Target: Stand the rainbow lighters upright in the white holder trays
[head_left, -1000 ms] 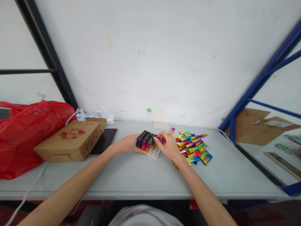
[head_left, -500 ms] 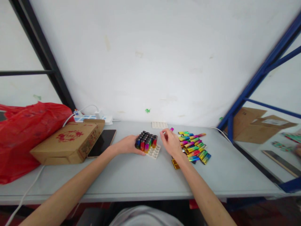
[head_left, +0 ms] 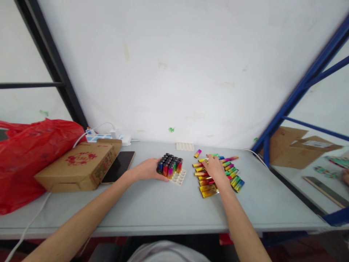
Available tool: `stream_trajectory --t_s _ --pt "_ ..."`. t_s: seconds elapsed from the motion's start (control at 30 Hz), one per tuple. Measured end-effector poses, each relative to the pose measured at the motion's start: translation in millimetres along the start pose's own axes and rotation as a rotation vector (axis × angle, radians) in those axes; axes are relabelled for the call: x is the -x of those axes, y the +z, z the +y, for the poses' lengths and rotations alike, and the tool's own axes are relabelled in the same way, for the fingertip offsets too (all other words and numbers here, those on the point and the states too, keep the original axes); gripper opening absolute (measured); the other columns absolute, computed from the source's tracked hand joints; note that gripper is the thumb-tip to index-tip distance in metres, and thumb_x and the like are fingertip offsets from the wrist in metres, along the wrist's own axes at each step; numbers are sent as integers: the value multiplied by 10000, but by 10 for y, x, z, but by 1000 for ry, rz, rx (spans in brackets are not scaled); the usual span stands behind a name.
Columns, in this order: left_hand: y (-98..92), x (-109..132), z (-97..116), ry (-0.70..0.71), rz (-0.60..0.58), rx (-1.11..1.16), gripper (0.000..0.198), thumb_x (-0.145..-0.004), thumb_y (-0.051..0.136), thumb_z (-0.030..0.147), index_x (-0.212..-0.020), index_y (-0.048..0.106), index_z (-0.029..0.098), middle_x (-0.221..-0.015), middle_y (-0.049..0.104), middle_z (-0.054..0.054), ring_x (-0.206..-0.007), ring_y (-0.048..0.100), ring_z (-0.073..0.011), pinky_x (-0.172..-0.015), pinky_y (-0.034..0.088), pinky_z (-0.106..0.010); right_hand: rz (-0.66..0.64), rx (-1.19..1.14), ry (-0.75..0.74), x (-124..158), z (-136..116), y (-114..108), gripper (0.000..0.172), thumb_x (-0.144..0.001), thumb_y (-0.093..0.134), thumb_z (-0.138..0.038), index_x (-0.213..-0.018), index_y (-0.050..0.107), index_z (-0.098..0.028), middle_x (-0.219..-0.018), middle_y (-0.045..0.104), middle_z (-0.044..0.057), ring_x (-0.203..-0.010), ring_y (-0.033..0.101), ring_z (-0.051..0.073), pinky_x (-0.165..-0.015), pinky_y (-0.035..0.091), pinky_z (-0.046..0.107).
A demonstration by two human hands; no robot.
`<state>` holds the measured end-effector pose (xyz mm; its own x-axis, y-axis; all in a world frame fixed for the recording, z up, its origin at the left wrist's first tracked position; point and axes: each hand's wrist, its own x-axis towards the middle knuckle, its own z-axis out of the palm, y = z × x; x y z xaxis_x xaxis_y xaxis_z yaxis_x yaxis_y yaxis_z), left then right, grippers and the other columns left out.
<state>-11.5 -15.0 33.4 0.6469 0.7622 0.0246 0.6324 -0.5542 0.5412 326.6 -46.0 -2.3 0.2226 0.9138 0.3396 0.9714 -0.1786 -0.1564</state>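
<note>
My left hand (head_left: 148, 169) curls round the left side of a tight group of upright, lighter-like pieces (head_left: 169, 167) with black tops and shiny rainbow bodies, its thumb along the front. They stand in a white tray (head_left: 179, 177) whose bare oval wells show at the right. My right hand (head_left: 215, 169) is over a spread pile of flat, shiny rainbow pieces (head_left: 208, 190). Its fingers are apart and reach down among them; no held piece can be made out. A single pink-and-yellow piece (head_left: 197, 153) lies apart, behind the pile.
Another white tray (head_left: 185, 146) lies by the wall. On the left are a dark flat tablet-like device (head_left: 119, 167), a cardboard box (head_left: 77, 165), a red plastic bag (head_left: 35, 156) and a power strip (head_left: 125, 139). A blue metal frame (head_left: 289, 105) rises at the right.
My right hand has moved right, from beside the tray to over the pile, uncovering the pile's left side and the single piece. My left hand has stayed at the group.
</note>
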Motion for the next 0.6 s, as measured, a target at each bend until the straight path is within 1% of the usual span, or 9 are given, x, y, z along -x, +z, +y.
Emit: stream_trajectory --t_s 0.07,0.17,0.3,0.4,0.5,0.6 --pt "-1 -1 -1 -2 2 1 801 -646 801 777 -1241 681 255 -1107 802 -17 -994 743 -307 -841 553 -328 30 -29 -33 -25 1 -9 351 -965 667 -353 -1255 681 -156 -1151 670 230 -1055 660 357 -927 482 459" --pt "-3 -2 -4 0 2 2 816 -642 803 780 -1258 672 262 -1141 797 -19 -1028 740 -311 -859 553 -322 103 -87 -76 -63 -34 -25 352 -907 720 -340 -1212 690 -168 -1163 660 201 -1055 638 354 -953 480 467" --pt "-4 -2 -3 4 5 -4 790 -642 815 771 -1229 684 259 -1151 798 -27 -1046 739 -316 -868 550 -319 254 -265 -225 -112 -155 -45 324 -891 670 -262 -1198 674 -158 -1242 610 187 -1181 578 351 -1061 455 504" --pt "-6 5 12 15 0 18 785 -658 816 756 -1250 682 259 -1138 803 -18 -1017 746 -306 -878 548 -320 362 -362 -285 -119 -265 -53 423 -839 624 -156 -1261 642 -161 -1378 526 203 -1283 520 357 -1113 436 539" --pt "-12 16 34 3 8 18 812 -646 820 758 -1268 679 256 -1129 805 -12 -1000 746 -302 -877 548 -320 404 -425 -306 -95 -351 -69 493 -797 572 -95 -1278 634 -182 -1446 481 193 -1330 497 347 -1129 442 538" --pt "-18 25 51 -2 1 20 794 -654 816 749 -1263 681 257 -1112 808 -8 -1004 744 -299 -858 548 -312 404 -507 -332 -66 -399 -98 504 -787 509 -57 -1257 645 -177 -1431 514 185 -1316 534 314 -1113 476 485"
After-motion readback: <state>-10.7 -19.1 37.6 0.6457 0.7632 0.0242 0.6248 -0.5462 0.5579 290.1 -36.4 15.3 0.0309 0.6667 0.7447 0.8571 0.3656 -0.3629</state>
